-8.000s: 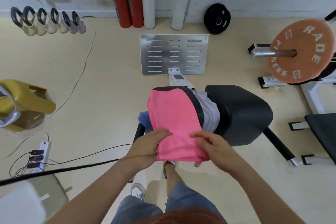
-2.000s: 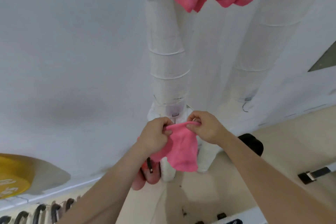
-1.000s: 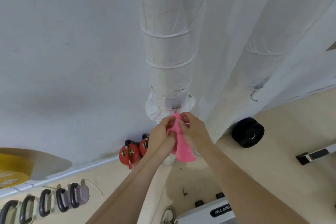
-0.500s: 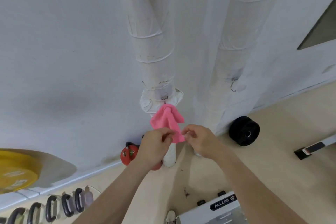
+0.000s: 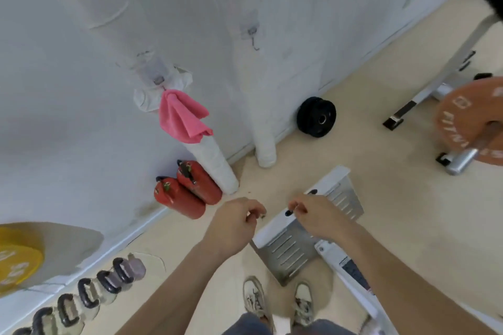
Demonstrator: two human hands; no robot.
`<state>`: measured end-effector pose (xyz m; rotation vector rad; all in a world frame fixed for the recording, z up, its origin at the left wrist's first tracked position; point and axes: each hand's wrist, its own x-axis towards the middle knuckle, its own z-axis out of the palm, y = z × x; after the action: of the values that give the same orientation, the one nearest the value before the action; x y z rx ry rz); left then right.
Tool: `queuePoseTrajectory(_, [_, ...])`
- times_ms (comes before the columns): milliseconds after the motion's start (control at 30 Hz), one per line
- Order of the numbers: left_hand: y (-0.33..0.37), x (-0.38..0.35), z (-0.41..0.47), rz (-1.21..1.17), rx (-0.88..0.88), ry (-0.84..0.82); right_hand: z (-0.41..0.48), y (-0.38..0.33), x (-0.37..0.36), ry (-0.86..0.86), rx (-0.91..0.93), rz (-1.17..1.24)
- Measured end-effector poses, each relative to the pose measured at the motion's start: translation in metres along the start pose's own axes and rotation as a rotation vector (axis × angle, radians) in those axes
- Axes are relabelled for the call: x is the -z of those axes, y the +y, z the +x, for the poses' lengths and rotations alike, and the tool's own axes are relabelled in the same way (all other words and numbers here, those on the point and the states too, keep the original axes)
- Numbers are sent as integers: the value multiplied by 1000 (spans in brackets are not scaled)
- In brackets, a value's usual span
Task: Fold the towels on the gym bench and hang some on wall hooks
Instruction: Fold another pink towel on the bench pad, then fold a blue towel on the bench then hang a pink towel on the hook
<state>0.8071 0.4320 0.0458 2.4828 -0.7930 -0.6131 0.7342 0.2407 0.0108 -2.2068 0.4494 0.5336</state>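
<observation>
Your pink cloth towel (image 5: 181, 119) hangs from a small metal hook (image 5: 158, 81); your left hand (image 5: 234, 223) and right hand (image 5: 315, 216) hover below, hands loosely curled, holding nothing.

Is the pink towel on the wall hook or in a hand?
Hanging: the pink towel dangles from the hook; left hand and right hand hold nothing.

Between the left hand (image 5: 234, 221), the right hand (image 5: 313, 215) and the wall (image 5: 68, 117) there is open air. The hook (image 5: 253, 37) in the upper middle of the frame hangs free, with an open way to it. The pink towel (image 5: 182, 119) covers the place to its left. Low at the wall stand two fire extinguishers (image 5: 187, 190); a metal plate (image 5: 294, 247) lies under the right hand.
</observation>
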Motion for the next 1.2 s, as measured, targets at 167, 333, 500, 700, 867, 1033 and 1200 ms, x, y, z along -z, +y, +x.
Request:
queuePoseTrajectory(167, [27,-54,-22,-43,12,-179,-76,93,-39,217,-280,195])
queuePoseTrajectory(333, [34,-109,-46,34,-135,-289,-166,156,-97,366,-589,310])
queuePoseTrajectory(500, [47,-165,-78,3,-222,-423,-264,196,-149,456,-821,381])
queuePoseTrajectory(700, [78,-228,-132,21,-266,-622,-354,223,-197,365,-983,335])
queuePoseTrajectory(867, [119,-286,-179,114,-407,-708,-422,260,-241,390,-1074,350])
queuePoseTrajectory(1033, [154,-375,-244,157,-551,-800,-479,313,-281,254,-1023,166])
queuePoseTrajectory(1200, [169,-475,-319,393,-619,-968,-509,369,-318,213,-895,97])
